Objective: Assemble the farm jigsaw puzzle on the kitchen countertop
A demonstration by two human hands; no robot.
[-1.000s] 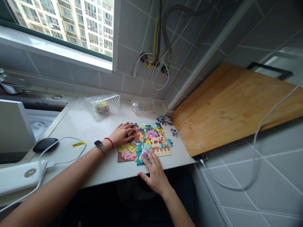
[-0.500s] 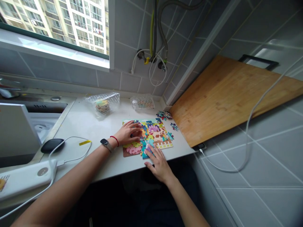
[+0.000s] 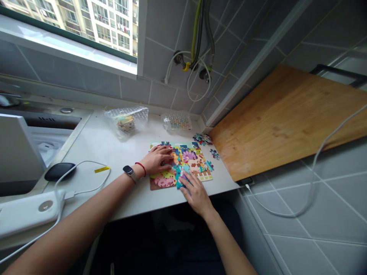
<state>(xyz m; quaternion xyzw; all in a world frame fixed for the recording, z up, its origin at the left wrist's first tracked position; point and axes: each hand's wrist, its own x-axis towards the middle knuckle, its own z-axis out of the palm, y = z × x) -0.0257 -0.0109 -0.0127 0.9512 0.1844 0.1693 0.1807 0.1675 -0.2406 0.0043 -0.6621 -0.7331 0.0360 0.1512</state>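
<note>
A colourful jigsaw puzzle (image 3: 164, 181) with cartoon animals lies on the white counter in front of me. Spread over its left part, my left hand (image 3: 157, 159) rests with fingers apart and slightly bent, covering some of the picture. My right hand (image 3: 196, 193) lies flat at the near edge, fingers stretched over a blue section with a white rabbit (image 3: 181, 172). That section is partly hidden by the fingers. Right of the picture sits a loose teal puzzle piece (image 3: 210, 165). Farther back are a small cluster (image 3: 215, 154) and a pile of loose pieces (image 3: 202, 138).
Two clear plastic bags, one with stacked pieces (image 3: 125, 123) and one with a patterned content (image 3: 177, 120), stand at the back. A wooden board (image 3: 281, 118) leans at the right. Left are a black mouse-shaped object (image 3: 59, 172), a white power bank (image 3: 28, 214) with cable, and a sink (image 3: 57, 126).
The rabbit section has slid slightly away from me under my right hand, farther into the picture. My left hand stays on the puzzle. The whole view has shifted a little.
</note>
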